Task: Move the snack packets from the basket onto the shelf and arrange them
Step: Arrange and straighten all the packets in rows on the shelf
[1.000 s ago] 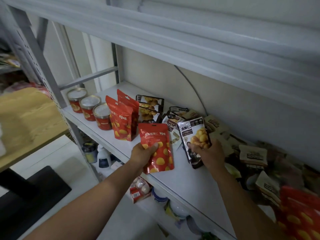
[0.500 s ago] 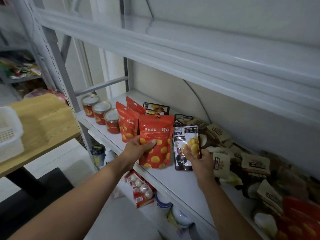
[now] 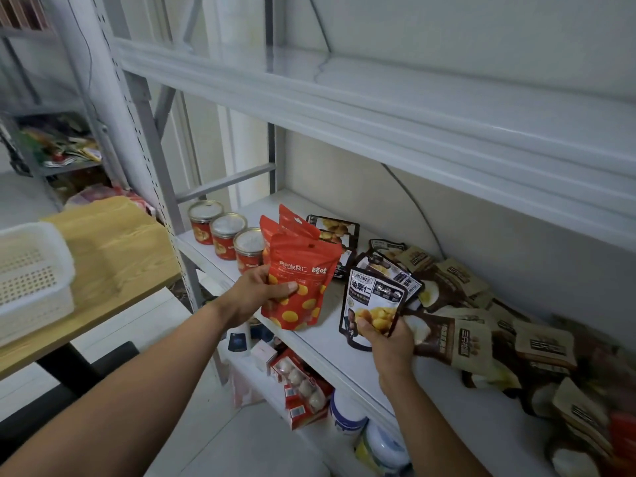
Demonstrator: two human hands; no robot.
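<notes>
The red snack packet (image 3: 303,284), gripped at its left edge by my left hand (image 3: 256,297), stands upright with its long axis vertical, just left of the black packet (image 3: 373,304) that my right hand (image 3: 389,342) pinches by the bottom, both above the white shelf (image 3: 327,342), with the basket (image 3: 31,273) on the wooden table (image 3: 113,242) far left.

This looks like a small shop or its stockroom. Steel rack shelving with a perforated upright (image 3: 137,139) runs up at 10 o'clock, and the shelf (image 3: 481,428) carries retail goods in multiples: three identical tins (image 3: 227,235) at 9 o'clock, the same red packet (image 3: 303,270) several times over, the same black packet (image 3: 375,304) likewise, and brown packets (image 3: 471,339) heaped at 4 o'clock. Boxed goods (image 3: 299,387) and tubs (image 3: 347,413) fill the level below at 6 o'clock — a second stocked rack (image 3: 65,149) stands far off at 9 o'clock.
</notes>
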